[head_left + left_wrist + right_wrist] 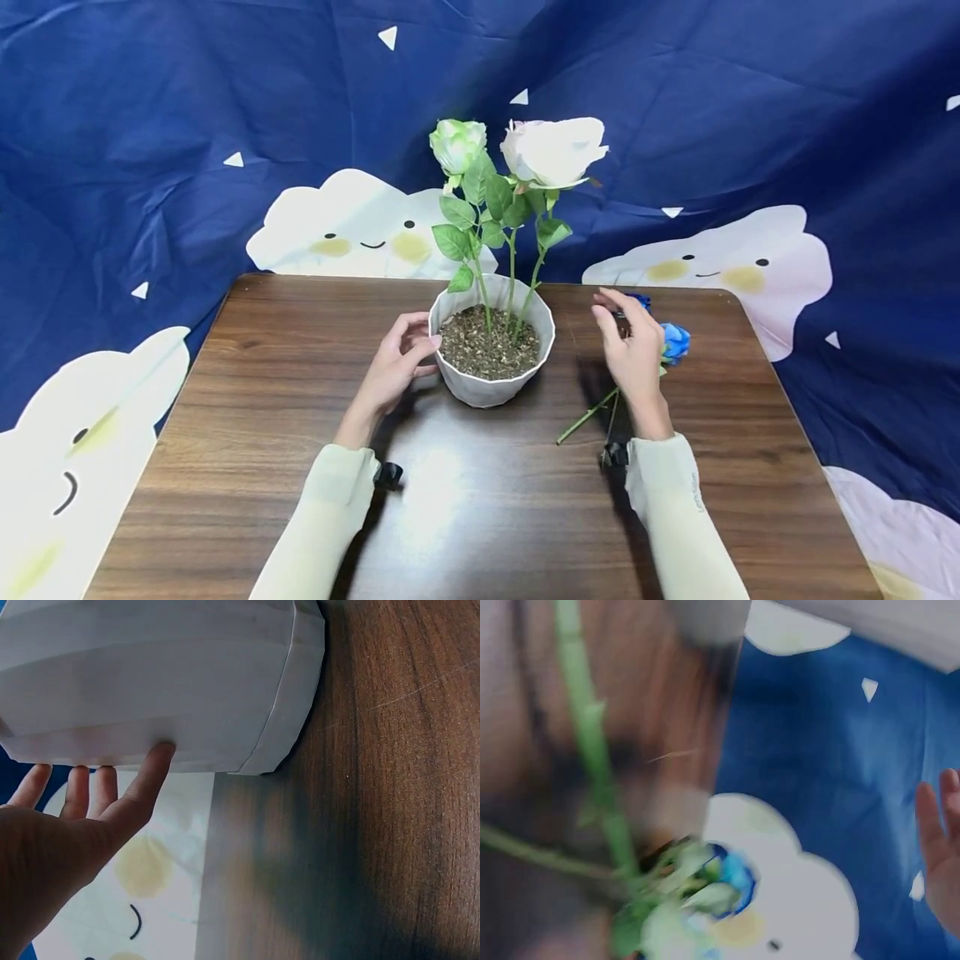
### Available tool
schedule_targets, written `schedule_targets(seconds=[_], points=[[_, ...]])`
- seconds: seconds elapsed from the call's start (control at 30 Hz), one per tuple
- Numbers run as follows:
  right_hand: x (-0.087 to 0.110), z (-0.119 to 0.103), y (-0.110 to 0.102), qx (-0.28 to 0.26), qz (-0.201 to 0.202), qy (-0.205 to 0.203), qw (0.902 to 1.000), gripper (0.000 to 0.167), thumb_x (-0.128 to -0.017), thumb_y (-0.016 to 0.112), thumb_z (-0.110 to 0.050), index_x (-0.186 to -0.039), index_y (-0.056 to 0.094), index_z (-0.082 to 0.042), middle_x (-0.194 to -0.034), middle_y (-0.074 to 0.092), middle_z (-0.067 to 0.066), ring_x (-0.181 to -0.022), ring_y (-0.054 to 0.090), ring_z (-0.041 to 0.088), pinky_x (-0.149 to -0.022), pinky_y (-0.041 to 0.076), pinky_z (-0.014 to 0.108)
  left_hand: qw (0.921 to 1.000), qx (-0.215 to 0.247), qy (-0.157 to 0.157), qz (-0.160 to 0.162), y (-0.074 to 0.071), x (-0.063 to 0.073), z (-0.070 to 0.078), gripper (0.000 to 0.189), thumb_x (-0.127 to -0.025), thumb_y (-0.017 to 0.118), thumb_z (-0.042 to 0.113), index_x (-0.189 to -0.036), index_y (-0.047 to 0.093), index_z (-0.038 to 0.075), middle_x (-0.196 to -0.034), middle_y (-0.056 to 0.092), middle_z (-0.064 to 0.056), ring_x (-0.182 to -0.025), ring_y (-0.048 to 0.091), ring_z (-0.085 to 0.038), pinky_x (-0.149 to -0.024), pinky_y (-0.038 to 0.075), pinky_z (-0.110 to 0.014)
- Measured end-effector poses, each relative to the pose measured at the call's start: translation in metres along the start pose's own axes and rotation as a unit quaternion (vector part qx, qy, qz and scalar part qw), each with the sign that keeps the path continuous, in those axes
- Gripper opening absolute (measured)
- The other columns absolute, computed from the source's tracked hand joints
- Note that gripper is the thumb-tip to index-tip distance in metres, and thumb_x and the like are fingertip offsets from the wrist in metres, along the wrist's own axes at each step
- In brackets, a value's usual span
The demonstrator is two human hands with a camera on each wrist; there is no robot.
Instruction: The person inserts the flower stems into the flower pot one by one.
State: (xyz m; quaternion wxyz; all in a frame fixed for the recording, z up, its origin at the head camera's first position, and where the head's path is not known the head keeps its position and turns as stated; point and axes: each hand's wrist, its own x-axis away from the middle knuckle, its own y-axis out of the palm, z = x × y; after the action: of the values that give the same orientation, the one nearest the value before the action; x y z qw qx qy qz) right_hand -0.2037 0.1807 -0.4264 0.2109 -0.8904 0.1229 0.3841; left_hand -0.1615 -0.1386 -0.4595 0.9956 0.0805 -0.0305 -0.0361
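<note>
A white faceted flower pot filled with brown soil stands on the table. Upright in it are a green-and-white rose and a large white rose, on leafy green stems. My left hand touches the pot's left side; in the left wrist view its fingertips rest on the outer wall. To the right of the pot, my right hand is raised with bent, spread fingers and nothing between them. Below and beside it, blue roses lie on the table, partly hidden by this hand. Their stems blur in the right wrist view.
The brown wooden table ends at a back edge just behind the pot. A dark blue cloth with smiling clouds and white triangles hangs behind it and down both sides. Small black devices sit at both wrists.
</note>
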Motion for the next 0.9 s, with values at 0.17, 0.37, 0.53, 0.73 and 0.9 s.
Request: schedule_targets(seconds=[0.17, 0.37, 0.53, 0.73, 0.9], points=[[0.016, 0.017, -0.025, 0.016, 0.019, 0.102, 0.9945, 0.021, -0.093, 0.067, 0.006, -0.113, 0.069, 0.013, -0.099, 0.071, 0.028, -0.085, 0.061, -0.008, -0.069, 0.049, 0.007, 1.0000, 0.000, -0.006, -0.001, 0.000, 0.000, 0.000, 0.047, -0.098, 0.061, 0.008, -0.141, 0.043, 0.000, -0.131, 0.049, -0.024, -0.106, 0.056, -0.023, -0.086, 0.059, -0.050], [0.028, 0.055, -0.040, 0.022, -0.015, 0.222, 0.9747, 0.028, -0.099, 0.067, -0.012, -0.121, 0.068, 0.006, -0.105, 0.070, 0.023, -0.083, 0.061, -0.005, -0.069, 0.051, 0.010, 1.0000, 0.007, -0.005, 0.002, 0.000, -0.001, -0.001, 0.048, -0.098, 0.060, 0.007, -0.142, 0.043, 0.000, -0.131, 0.049, -0.022, -0.106, 0.057, -0.021, -0.086, 0.059, -0.049], [0.035, 0.068, -0.047, 0.030, -0.053, 0.320, 0.9455, 0.034, -0.100, 0.065, -0.019, -0.123, 0.066, 0.006, -0.107, 0.068, 0.020, -0.078, 0.061, -0.004, -0.072, 0.056, 0.016, 0.9999, 0.009, -0.005, 0.000, 0.000, -0.001, 0.000, 0.048, -0.098, 0.060, 0.006, -0.142, 0.042, 0.000, -0.131, 0.049, -0.022, -0.105, 0.058, -0.021, -0.087, 0.058, -0.050], [0.042, 0.081, -0.050, -0.045, -0.093, 0.444, 0.8900, 0.039, -0.101, 0.063, -0.015, -0.129, 0.057, 0.012, -0.096, 0.066, 0.005, -0.079, 0.064, 0.002, -0.074, 0.062, 0.028, 1.0000, 0.007, -0.006, 0.002, 0.000, 0.001, 0.000, 0.047, -0.098, 0.060, 0.005, -0.142, 0.042, 0.000, -0.133, 0.049, -0.023, -0.106, 0.058, -0.022, -0.086, 0.059, -0.050], [0.042, 0.088, -0.050, -0.020, -0.128, 0.486, 0.8644, 0.040, -0.099, 0.064, -0.012, -0.131, 0.058, 0.010, -0.102, 0.065, 0.004, -0.080, 0.067, 0.005, -0.075, 0.061, 0.026, 1.0000, 0.005, -0.004, -0.001, 0.000, 0.000, 0.000, 0.048, -0.098, 0.060, 0.006, -0.142, 0.042, 0.000, -0.132, 0.049, -0.024, -0.105, 0.059, -0.021, -0.087, 0.058, -0.051]])
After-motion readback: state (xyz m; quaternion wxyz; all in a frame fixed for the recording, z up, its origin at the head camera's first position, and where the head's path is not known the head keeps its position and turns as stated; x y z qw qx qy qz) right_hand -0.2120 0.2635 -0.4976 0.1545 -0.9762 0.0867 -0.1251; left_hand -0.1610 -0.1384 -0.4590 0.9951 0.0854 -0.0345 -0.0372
